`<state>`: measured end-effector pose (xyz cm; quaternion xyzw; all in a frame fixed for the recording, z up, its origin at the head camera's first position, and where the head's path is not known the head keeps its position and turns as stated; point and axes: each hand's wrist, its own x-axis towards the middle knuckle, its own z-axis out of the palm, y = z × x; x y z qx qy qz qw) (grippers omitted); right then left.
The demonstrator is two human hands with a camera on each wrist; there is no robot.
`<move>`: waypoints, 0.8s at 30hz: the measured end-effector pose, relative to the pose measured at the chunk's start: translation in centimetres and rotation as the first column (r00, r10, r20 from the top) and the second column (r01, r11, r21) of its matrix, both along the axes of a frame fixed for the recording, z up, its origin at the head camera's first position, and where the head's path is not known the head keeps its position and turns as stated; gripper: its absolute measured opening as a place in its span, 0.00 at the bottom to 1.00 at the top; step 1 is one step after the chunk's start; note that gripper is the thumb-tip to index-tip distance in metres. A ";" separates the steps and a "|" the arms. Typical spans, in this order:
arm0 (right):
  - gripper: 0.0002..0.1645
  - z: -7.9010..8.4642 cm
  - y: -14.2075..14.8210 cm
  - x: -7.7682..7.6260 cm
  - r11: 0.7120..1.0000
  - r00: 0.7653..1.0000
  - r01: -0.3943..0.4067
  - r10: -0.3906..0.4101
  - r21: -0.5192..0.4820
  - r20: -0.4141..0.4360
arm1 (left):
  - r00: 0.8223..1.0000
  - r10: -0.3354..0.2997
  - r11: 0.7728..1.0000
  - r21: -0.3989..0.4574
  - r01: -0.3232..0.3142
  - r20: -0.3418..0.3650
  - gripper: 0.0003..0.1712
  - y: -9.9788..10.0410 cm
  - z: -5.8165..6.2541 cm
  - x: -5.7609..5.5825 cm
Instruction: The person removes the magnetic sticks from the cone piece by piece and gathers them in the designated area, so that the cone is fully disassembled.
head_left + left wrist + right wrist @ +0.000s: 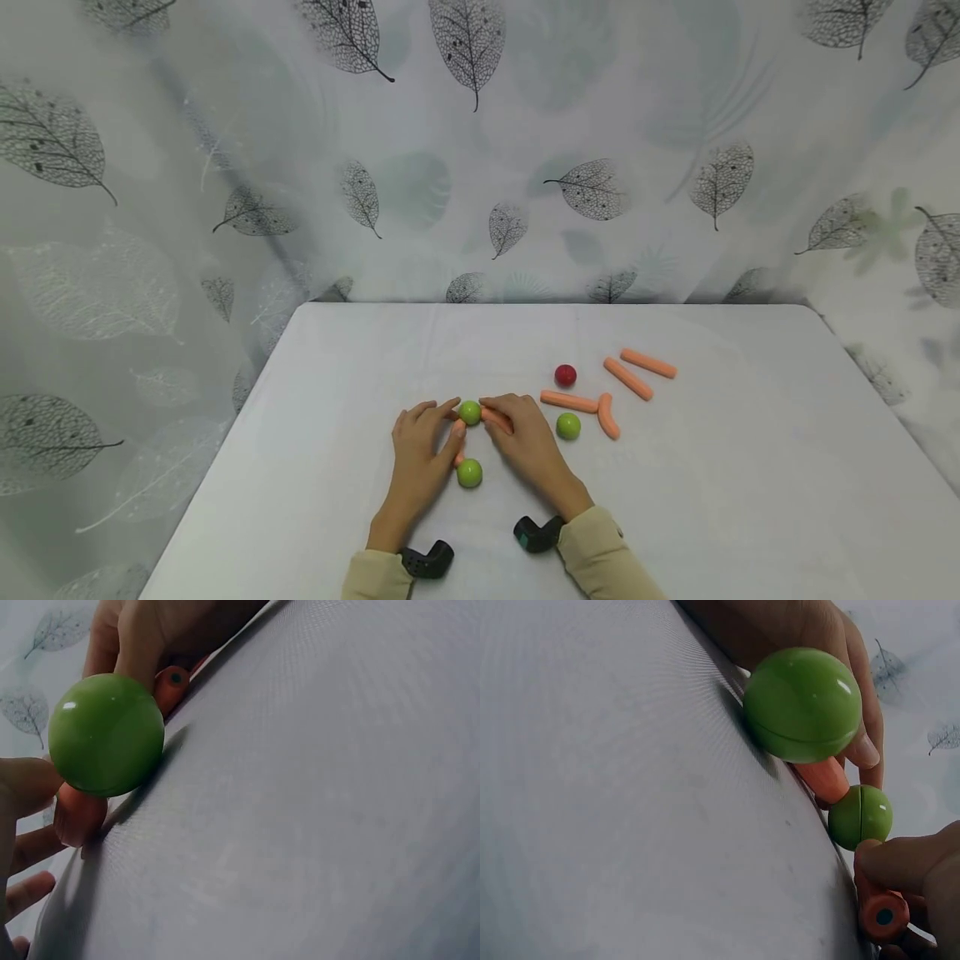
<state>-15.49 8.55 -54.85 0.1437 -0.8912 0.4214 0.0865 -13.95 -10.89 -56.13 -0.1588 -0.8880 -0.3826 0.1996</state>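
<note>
An orange rod (460, 457) joins a near green ball (469, 473) to a farther green ball (469, 412). My left hand (422, 460) pinches this rod near the far ball, other fingers spread behind it. From the other side, my right hand (528, 442) grips a short, slightly curved orange rod (497, 419) between thumb and fingers, one end against the far ball. That rod's free end (883, 916) shows a dark round spot in the right wrist view. The near ball (105, 735) hides part of the joint in the left wrist view.
To the right lie a red ball (566, 375), another green ball (567, 426), a straight orange rod (568, 402) and a curved one (608, 417). Two more straight rods, one nearer (627, 378) and one farther (648, 363), lie beyond. A white cloth covers the table (750, 467).
</note>
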 end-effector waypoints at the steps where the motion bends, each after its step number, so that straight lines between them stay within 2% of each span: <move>1: 0.21 0.1 0.0 0.0 1.000 1.000 -0.008 0.008 0.007 0.010 | 1.000 -0.003 1.000 -0.003 0.003 0.002 0.23 0.0 0.0 0.0; 9: 0.19 0.7 -0.2 0.1 0.999 0.997 -0.038 0.037 0.014 0.067 | 1.000 -0.014 1.000 -0.028 0.015 0.012 0.23 -0.1 0.3 0.2; 16: 0.18 0.7 -0.2 0.1 0.999 0.997 -0.047 0.048 -0.013 0.056 | 1.000 -0.015 1.000 -0.022 0.015 -0.021 0.22 -0.3 0.1 0.1; 24: 0.17 0.4 -0.2 -0.1 0.999 0.997 -0.046 0.047 -0.015 0.062 | 1.000 -0.007 1.000 -0.026 0.007 -0.005 0.21 -0.3 0.2 0.0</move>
